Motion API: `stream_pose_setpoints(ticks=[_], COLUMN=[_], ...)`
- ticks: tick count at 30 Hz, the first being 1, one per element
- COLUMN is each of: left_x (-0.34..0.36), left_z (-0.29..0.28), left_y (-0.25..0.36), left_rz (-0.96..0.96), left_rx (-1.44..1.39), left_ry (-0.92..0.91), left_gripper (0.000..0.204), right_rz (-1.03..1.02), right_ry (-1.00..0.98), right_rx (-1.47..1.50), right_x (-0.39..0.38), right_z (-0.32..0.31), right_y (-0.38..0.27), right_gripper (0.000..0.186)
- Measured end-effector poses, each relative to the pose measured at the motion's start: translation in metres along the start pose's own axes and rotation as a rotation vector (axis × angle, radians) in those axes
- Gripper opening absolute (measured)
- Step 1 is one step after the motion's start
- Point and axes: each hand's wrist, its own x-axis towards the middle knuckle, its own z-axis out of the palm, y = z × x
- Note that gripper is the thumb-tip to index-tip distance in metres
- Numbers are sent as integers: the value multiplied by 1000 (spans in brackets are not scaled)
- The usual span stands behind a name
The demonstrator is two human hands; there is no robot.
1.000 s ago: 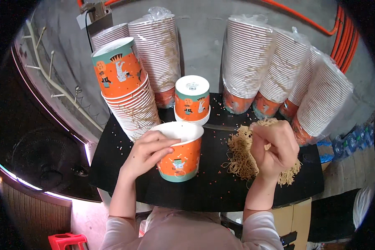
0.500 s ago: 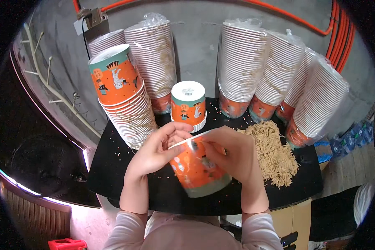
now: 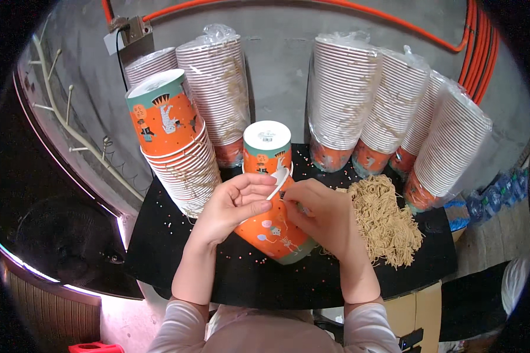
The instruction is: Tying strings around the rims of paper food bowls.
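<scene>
This looks like a workroom: bare gray wall (image 3: 279, 82), orange pipes (image 3: 481, 67), wrapped cup stacks (image 3: 342, 94) along the far edge of the black table (image 3: 153, 253).

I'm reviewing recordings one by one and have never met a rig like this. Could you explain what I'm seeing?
There is no robot here: a person works with two bare hands. The picture comes from a wide fisheye camera on the person's head, looking down, so straight edges bend near the rim.

The left hand holds a tilted orange cup by its rim. The right hand is at the cup's side, fingers bent; whether it grips is hard to tell.

On the black table, a short stack of upside-down cups stands behind the hands, with a tall stack to the left. Tan strands lie in a heap on the right. Wrapped stacks stand at the back.
</scene>
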Motion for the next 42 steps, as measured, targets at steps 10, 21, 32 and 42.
stream_pose_setpoints(ticks=[10,21,32,42], left_x=[2,8,20,40], left_z=[2,-3,-3,-19], left_y=[-4,-12,-23,-54], left_rz=[-44,-6,-60,-141], left_rx=[54,116,200,197], left_ry=[-31,-23,22,66], left_gripper=[37,32,28,25], right_rz=[-30,-87,-53,-89], right_ry=[-131,-137,-172,-228], right_rx=[-226,-265,-220,-330], right_x=[-3,-3,-5,-8], right_z=[7,11,14,45], right_y=[9,14,24,64], right_gripper=[19,20,11,6])
